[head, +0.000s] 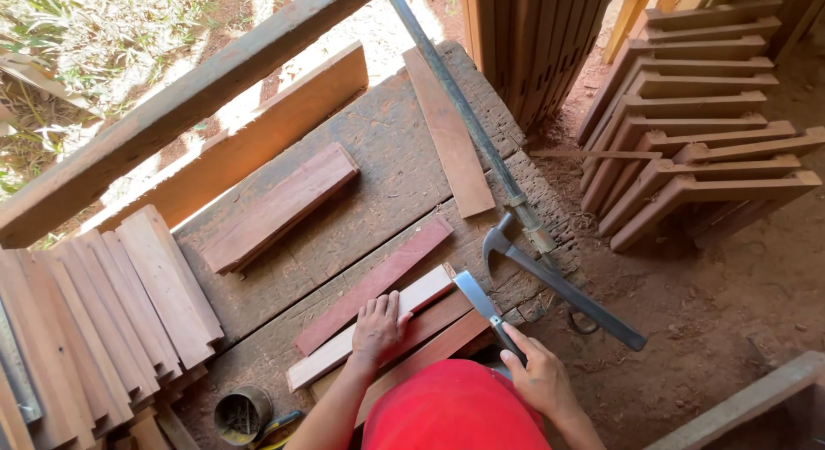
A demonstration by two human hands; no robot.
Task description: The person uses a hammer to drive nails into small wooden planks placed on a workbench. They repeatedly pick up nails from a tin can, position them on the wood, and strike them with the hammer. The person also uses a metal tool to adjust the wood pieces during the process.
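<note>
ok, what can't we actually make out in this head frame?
- Lower ends of the slats under the left hand: hidden by the red cap.
- Handle of the square in the right hand: covered by the fingers.
- Tin can: contents dark, too small to tell.
- Board stack, head view: cut off by the left and bottom edges.
- Hammer: head shape clear, grip end dark.

A pale flat wooden slat lies diagonally on the workbench, beside a steel-bladed try square.
</note>
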